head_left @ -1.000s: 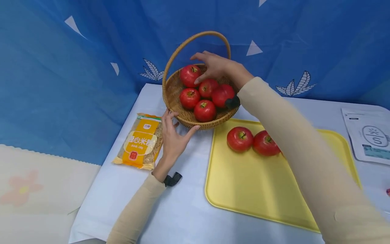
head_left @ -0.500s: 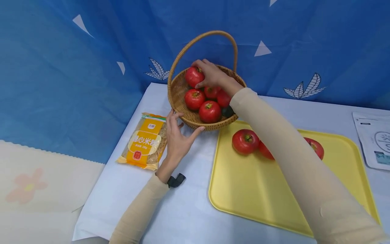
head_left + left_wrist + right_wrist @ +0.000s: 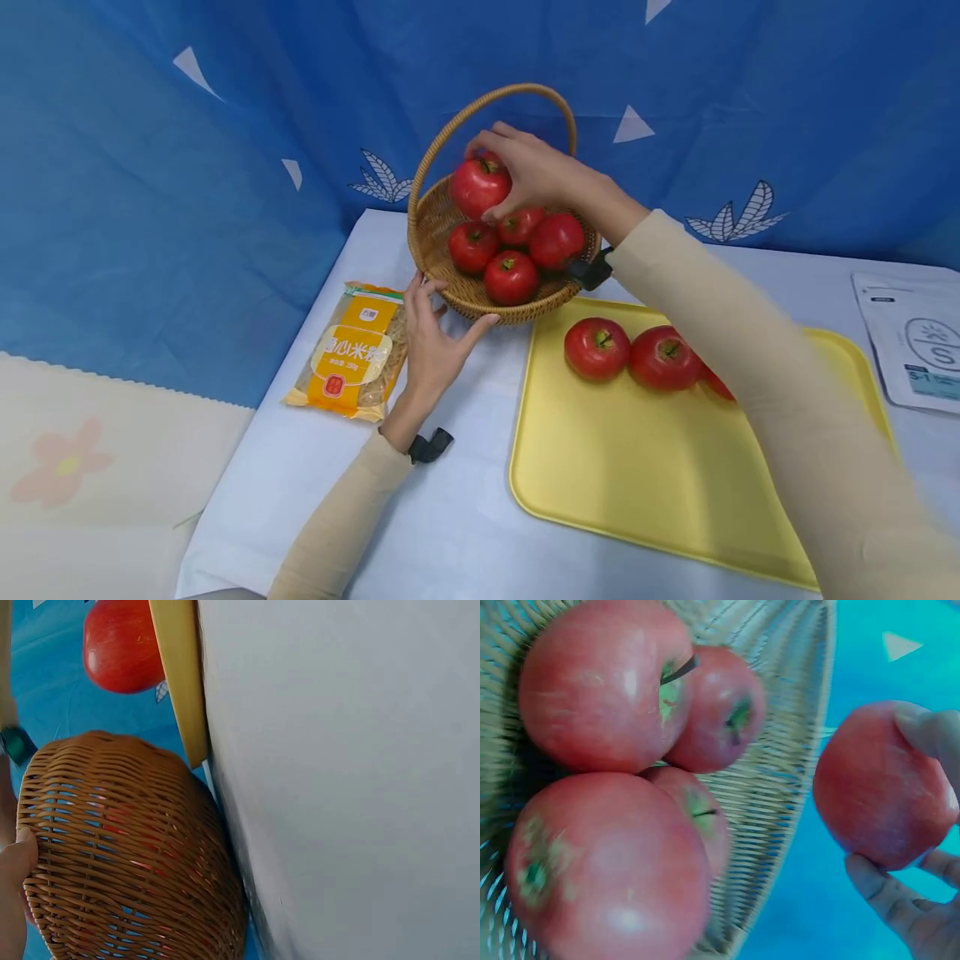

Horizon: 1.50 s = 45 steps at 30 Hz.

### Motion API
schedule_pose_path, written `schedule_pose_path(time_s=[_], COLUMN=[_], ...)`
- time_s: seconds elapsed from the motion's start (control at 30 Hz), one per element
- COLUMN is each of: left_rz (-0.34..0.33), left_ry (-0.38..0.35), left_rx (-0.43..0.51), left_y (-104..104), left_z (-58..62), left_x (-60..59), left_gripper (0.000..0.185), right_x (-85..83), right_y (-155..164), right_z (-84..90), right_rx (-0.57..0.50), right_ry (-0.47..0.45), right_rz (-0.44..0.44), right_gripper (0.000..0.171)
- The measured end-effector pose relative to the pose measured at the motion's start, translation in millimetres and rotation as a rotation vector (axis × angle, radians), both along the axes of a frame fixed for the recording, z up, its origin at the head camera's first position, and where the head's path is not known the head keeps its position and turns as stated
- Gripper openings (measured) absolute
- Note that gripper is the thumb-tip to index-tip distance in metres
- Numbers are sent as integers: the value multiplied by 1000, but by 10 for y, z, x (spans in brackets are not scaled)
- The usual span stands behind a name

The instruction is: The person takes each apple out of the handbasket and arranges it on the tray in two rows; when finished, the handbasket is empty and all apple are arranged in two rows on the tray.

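Observation:
A wicker basket (image 3: pixel 450 287) with a hoop handle stands at the back of the white table and holds several red apples (image 3: pixel 511 277). My right hand (image 3: pixel 504 175) grips one red apple (image 3: pixel 474 187) from above and holds it just over the basket's back rim. In the right wrist view that apple (image 3: pixel 885 784) sits between my fingertips (image 3: pixel 885 889), clear of the apples in the basket (image 3: pixel 604 682). My left hand (image 3: pixel 438 325) cups the basket's front-left side, thumb under the front and fingers on the wall (image 3: pixel 127 855).
A yellow tray (image 3: pixel 622 467) lies right of the basket with three red apples (image 3: pixel 596 347) along its far edge, one partly behind my right arm. An orange noodle packet (image 3: pixel 351 350) lies left of my left hand. A white pouch (image 3: pixel 915 342) lies far right.
My right hand closed round the back apple and raised it out of the basket. My left hand stayed on the basket's side.

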<state>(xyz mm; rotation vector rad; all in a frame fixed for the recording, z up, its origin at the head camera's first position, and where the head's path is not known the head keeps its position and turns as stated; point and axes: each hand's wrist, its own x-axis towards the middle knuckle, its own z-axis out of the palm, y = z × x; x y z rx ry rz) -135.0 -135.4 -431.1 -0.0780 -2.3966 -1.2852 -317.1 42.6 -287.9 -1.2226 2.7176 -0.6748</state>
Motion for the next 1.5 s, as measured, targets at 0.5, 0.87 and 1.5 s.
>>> schedule_pose_path(time_s=[0.5,0.87,1.5], left_rz=[38,49,51], left_ry=[19,18,12], left_rx=[-5,1,-3], left_y=[-182,-259,-201], left_z=[-74,-75,-61], left_x=[-110,-124,-147], left_gripper=[74,75,74], right_x=[1226,1768,1857], right_y=[1941,3107,3038], right_z=[-284,-996,-1124], right_rx=[-41,128,207], right_ry=[102,-56,-158], right_rz=[-252,-530,-526], right_gripper=[79,87,95])
